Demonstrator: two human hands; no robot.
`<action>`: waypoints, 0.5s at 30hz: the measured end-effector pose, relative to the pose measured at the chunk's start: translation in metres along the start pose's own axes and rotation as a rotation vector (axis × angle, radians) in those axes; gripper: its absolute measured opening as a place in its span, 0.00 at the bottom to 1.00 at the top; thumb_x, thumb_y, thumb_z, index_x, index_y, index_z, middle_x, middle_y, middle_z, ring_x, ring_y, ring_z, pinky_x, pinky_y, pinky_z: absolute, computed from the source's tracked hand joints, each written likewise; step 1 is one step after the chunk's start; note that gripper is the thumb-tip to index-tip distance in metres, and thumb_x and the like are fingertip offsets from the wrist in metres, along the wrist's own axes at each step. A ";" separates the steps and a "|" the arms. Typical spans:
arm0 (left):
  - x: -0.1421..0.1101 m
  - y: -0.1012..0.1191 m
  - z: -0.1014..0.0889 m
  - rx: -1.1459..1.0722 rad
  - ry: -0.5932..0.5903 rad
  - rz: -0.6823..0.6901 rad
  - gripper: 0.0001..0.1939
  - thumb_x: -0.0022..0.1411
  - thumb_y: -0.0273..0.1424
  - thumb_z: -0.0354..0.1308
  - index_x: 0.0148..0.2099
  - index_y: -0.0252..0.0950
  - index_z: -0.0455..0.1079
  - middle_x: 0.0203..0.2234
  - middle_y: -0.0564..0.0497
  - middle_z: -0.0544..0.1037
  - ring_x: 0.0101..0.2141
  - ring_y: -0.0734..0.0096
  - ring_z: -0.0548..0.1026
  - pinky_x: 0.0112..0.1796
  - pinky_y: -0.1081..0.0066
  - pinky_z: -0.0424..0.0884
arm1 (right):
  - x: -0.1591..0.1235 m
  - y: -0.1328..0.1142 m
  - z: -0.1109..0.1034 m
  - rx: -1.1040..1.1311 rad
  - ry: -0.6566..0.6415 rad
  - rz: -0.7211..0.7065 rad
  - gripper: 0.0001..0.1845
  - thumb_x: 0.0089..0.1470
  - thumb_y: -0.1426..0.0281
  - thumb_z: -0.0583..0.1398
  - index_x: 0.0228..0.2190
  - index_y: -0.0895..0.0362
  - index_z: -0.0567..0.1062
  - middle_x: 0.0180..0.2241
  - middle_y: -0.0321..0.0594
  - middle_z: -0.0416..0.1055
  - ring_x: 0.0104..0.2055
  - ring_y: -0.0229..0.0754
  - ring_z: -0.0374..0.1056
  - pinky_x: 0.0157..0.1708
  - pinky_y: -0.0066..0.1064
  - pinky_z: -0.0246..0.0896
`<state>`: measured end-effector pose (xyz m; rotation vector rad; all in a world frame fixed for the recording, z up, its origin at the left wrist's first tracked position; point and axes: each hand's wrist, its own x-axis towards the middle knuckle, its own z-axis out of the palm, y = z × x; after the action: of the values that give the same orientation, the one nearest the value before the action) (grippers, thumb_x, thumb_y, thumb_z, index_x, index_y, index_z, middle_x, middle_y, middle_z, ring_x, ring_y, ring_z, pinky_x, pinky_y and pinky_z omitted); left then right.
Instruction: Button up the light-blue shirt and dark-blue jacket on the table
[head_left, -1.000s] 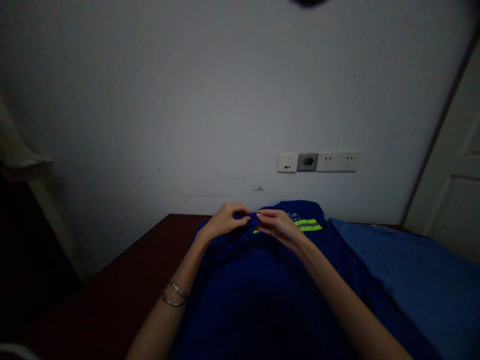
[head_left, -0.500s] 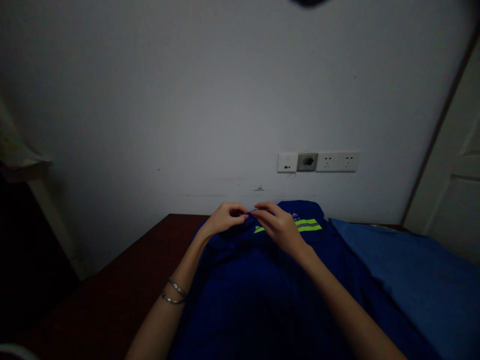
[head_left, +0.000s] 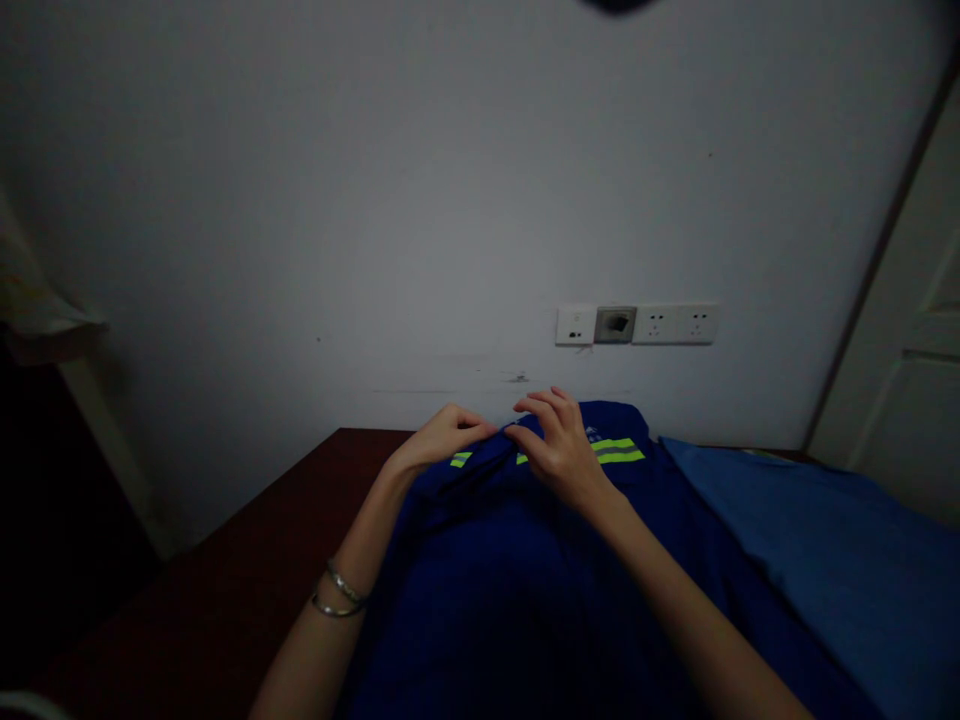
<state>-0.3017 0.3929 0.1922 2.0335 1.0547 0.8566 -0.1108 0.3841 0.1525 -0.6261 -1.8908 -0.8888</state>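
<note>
A dark blue work jacket (head_left: pixel 480 560) with yellow-green reflective strips (head_left: pixel 619 450) lies spread before me, its near part in deep shadow. My left hand (head_left: pixel 448 437), with two silver bracelets on the wrist, pinches a raised edge of the jacket between thumb and fingers. Just to its right, my right hand (head_left: pixel 556 445) has its fingers fanned and its thumb tip at the same edge. A gap shows between that thumb and the fingers. Small pale lettering (head_left: pixel 592 434) on the jacket is partly visible beside the right hand.
The jacket lies on a dark red-brown table (head_left: pixel 300 500) against a grey wall (head_left: pixel 375 200). A lighter blue cloth (head_left: pixel 840 550) lies at the right. Wall sockets (head_left: pixel 637 325) sit above the table, and a pale panelled door (head_left: pixel 915 380) stands at far right.
My right hand's fingers have lifted and spread from their earlier pinch. The left hand keeps hold of the edge, its fingers flatter, and another reflective strip now shows beneath it.
</note>
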 end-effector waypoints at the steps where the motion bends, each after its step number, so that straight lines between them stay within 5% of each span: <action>1: 0.001 -0.001 0.001 -0.049 0.006 -0.029 0.15 0.52 0.39 0.57 0.29 0.30 0.75 0.18 0.54 0.70 0.21 0.78 0.64 0.23 0.77 0.57 | -0.001 0.000 0.001 0.004 0.008 0.013 0.08 0.54 0.75 0.54 0.33 0.54 0.74 0.43 0.44 0.64 0.50 0.47 0.54 0.52 0.51 0.50; 7: 0.010 -0.013 0.009 -0.323 0.007 -0.114 0.15 0.45 0.39 0.63 0.26 0.29 0.73 0.16 0.55 0.68 0.19 0.81 0.61 0.21 0.78 0.54 | -0.006 0.000 0.006 0.031 0.032 0.049 0.10 0.53 0.77 0.55 0.33 0.55 0.74 0.38 0.44 0.65 0.46 0.45 0.57 0.51 0.47 0.51; 15: 0.012 -0.018 0.013 -0.425 -0.007 -0.101 0.13 0.45 0.36 0.63 0.27 0.30 0.70 0.15 0.57 0.64 0.18 0.83 0.59 0.21 0.78 0.52 | -0.013 -0.001 0.013 0.064 0.094 0.078 0.12 0.54 0.77 0.53 0.32 0.53 0.74 0.34 0.40 0.65 0.42 0.41 0.59 0.49 0.43 0.51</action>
<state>-0.2936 0.4076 0.1740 1.6140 0.8751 0.9305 -0.1125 0.3931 0.1362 -0.6052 -1.7915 -0.7911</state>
